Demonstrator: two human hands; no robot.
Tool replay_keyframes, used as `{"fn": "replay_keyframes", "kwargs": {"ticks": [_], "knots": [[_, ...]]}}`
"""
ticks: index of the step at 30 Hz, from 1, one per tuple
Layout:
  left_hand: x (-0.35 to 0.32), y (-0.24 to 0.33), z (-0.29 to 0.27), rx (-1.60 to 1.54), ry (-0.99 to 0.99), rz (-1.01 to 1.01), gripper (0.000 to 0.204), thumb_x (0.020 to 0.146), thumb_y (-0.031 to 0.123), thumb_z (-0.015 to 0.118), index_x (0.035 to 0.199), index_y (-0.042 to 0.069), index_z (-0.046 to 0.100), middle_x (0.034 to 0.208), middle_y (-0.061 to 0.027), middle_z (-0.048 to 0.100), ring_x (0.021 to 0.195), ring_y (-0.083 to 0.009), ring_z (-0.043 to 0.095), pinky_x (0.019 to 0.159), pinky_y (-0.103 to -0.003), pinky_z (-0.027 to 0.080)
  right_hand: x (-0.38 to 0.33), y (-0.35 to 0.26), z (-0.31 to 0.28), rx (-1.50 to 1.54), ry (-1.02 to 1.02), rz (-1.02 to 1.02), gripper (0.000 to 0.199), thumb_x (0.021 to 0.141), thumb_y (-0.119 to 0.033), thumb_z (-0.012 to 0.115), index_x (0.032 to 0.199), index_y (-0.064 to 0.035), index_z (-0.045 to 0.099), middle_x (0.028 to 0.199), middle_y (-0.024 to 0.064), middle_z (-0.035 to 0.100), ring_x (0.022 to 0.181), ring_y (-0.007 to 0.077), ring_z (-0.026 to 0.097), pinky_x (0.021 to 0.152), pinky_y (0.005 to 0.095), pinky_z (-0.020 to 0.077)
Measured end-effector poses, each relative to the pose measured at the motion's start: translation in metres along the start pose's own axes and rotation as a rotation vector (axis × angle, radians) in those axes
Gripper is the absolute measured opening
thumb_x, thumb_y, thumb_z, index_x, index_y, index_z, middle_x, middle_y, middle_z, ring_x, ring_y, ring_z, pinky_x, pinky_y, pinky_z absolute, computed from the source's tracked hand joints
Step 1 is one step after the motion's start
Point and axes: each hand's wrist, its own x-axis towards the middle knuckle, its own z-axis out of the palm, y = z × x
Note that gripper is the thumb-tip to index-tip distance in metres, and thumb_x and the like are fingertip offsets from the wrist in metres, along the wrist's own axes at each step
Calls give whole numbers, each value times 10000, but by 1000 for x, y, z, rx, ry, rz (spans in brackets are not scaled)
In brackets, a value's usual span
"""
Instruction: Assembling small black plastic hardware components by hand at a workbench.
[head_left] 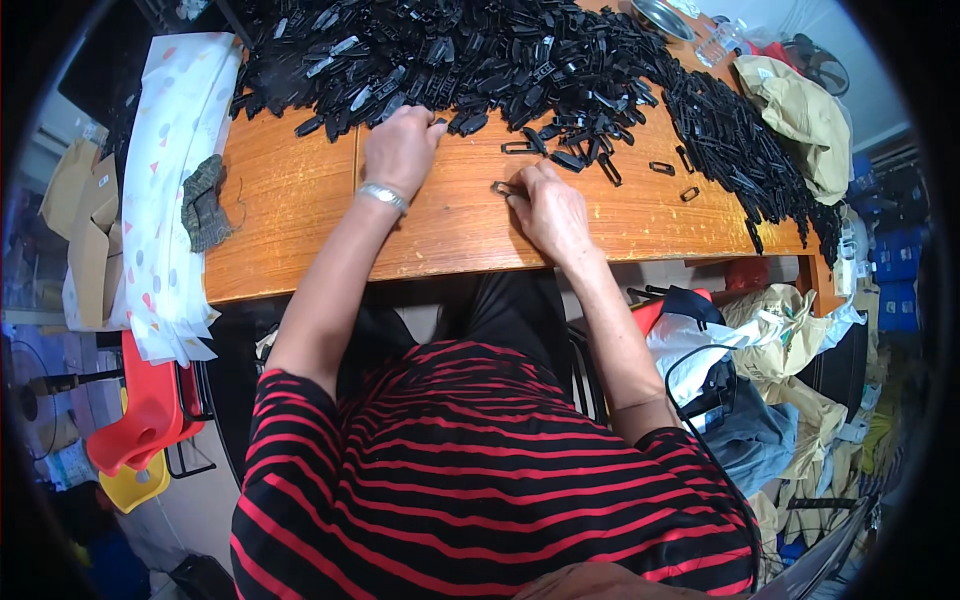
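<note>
My left hand [402,152] is at the near edge of a big heap of small black plastic pieces [440,65]. Its fingers are curled together at the heap, and what they grip, if anything, is hidden. Lower and to the right, my right hand [552,212] pinches a small black rectangular plastic frame [502,188] between thumb and fingers, just above the wooden table [300,215]. Similar loose frames and clip-like pieces lie beyond this hand, one of them an open black frame [517,148].
A second pile of long black frames [740,150] runs down the table's right side. White spotted sheeting [180,150] and a dark cloth scrap [206,205] lie at the left. Far right are a beige bag [795,115], a plastic bottle [720,45] and a metal bowl [664,18].
</note>
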Motion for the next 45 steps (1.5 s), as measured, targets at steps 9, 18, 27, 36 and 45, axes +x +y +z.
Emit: {"fn": "replay_keyframes", "kwargs": {"ticks": [9, 18, 27, 36, 45], "knots": [[1, 9, 16, 97, -70, 24, 196, 764, 170, 737, 850, 36, 624, 840, -131, 645, 826, -307, 640, 702, -401, 506, -4, -6, 7, 331, 9, 27, 197, 834, -124, 685, 939, 7, 581, 793, 152, 637, 705, 274, 635, 648, 359, 495], [-30, 13, -15, -495, -287, -286, 305, 756, 14, 724, 1041, 8, 618, 901, -106, 674, 802, -189, 649, 713, -291, 518, 5, -20, 23, 599, 45, 131, 188, 861, -108, 670, 963, 20, 576, 766, 58, 642, 668, 106, 613, 613, 264, 490], [-62, 33, -27, -1286, -227, -455, 281, 857, 5, 656, 1135, -30, 627, 895, -4, 654, 712, -31, 554, 606, -179, 455, 2, -42, 9, 622, 123, 72, 214, 857, -97, 665, 1020, 17, 585, 813, 50, 650, 704, 93, 611, 638, 252, 492], [-68, 40, -33, -1192, -232, -377, 314, 872, 30, 650, 1184, 2, 626, 901, 25, 621, 676, 1, 499, 557, -152, 406, 1, -38, 16, 650, 192, -19, 198, 815, -56, 713, 976, -10, 607, 778, 18, 594, 652, 85, 558, 594, 226, 466], [-87, 56, -18, -1208, -22, -273, 236, 978, 190, 547, 1146, 45, 625, 826, 49, 596, 661, -3, 496, 567, -145, 388, -12, -52, 37, 614, 385, -18, 408, 764, -36, 749, 1116, -40, 544, 830, 68, 570, 674, 113, 569, 575, 255, 482]]}}
